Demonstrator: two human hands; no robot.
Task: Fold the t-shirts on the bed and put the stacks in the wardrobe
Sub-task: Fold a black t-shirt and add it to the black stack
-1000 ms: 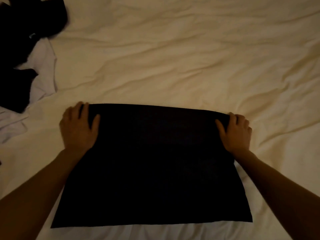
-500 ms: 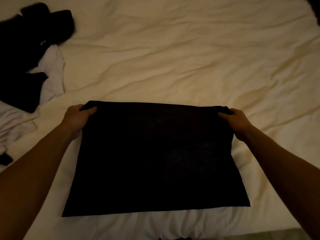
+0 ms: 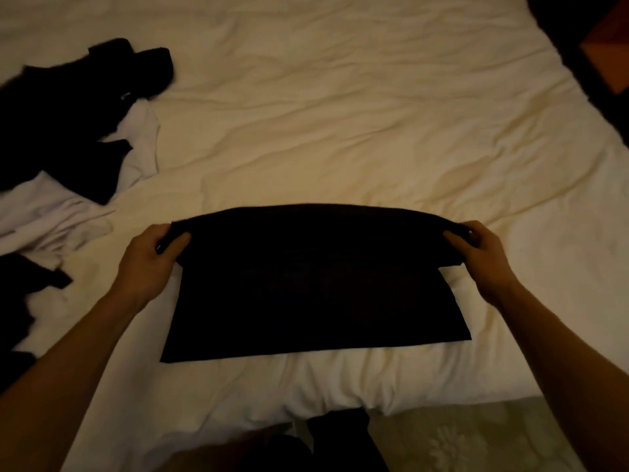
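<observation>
A black t-shirt (image 3: 316, 287), folded into a flat rectangle, lies on the cream bed (image 3: 340, 114) in front of me. My left hand (image 3: 149, 260) grips its far left corner, and my right hand (image 3: 483, 253) grips its far right corner. The far edge is lifted off the sheet and bows upward between my hands. The near edge still lies flat near the bed's front edge.
A loose heap of black and white t-shirts (image 3: 68, 137) lies at the left of the bed. Patterned floor (image 3: 459, 434) shows below the bed's front edge. Dark furniture (image 3: 602, 46) stands at the upper right corner.
My hands went from resting flat on the shirt's far corners to gripping them, and the far edge has risen off the bed toward me. The camera view has pulled back.
</observation>
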